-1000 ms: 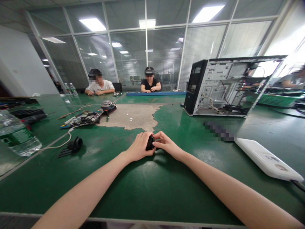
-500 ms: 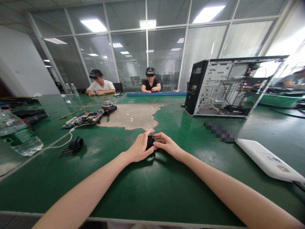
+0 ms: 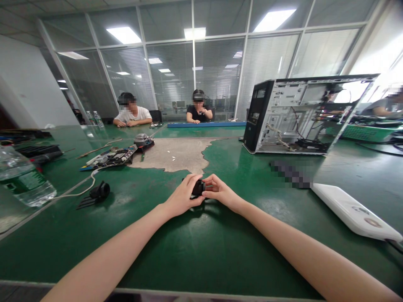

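Just above the green table, in the middle of the head view, I hold a small black part [image 3: 198, 188] between both hands. My left hand [image 3: 181, 196] wraps around its left side, thumb below and fingers over the top. From the right, my right hand [image 3: 222, 191] pinches its edge with the thumb and bent fingers. Much of the part is covered by my fingers, so its exact kind cannot be made out. To the left lies another black piece [image 3: 100, 191] with a round ring-like end and flat prongs.
An opened computer case [image 3: 260, 115] stands at the right. Nearer are a white power bank [image 3: 352, 209] and a blurred dark object [image 3: 291, 175]. At the left are a circuit board [image 3: 110, 159], a cable [image 3: 93, 180] and a water bottle [image 3: 27, 180]. Two people sit opposite.
My left fingers have shifted on the black part, so more of it shows between my hands. The person opposite in black has raised a hand to the face.
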A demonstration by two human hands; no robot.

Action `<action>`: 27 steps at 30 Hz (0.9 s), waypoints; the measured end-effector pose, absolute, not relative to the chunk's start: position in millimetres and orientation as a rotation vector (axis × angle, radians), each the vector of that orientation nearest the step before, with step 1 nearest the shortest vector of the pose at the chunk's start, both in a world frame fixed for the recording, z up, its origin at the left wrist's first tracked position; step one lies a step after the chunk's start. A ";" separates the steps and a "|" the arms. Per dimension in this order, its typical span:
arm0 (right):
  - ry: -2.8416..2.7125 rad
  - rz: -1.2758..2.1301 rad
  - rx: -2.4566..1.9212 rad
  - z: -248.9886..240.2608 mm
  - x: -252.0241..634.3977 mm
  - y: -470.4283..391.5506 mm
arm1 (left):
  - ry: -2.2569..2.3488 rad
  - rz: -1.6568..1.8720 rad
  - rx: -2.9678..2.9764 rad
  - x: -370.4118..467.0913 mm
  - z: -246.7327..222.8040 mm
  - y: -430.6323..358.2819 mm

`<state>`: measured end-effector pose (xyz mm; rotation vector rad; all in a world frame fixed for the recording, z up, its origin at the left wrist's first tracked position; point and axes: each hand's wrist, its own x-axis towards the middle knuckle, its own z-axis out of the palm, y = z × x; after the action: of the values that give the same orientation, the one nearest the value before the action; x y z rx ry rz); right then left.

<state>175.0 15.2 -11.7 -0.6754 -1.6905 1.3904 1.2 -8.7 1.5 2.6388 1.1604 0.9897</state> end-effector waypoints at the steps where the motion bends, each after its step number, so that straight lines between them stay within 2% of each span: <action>1: -1.694 1.395 -0.664 -12.2 175.5 15.6 | 1.148 0.986 2.640 0.9 2.5 -9.2; 18: -1.648 1.423 -0.632 -10.9 173.5 12.1 | 1.115 0.946 2.613 -4.6 6.3 -6.2; 27: -1.633 1.332 -0.733 -9.6 172.4 12.1 | 1.166 0.987 2.597 -0.5 3.5 -7.7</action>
<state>172.4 12.1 -9.6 -0.7328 -1.6327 1.3323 -0.5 -7.7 3.5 2.5972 1.1658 0.9872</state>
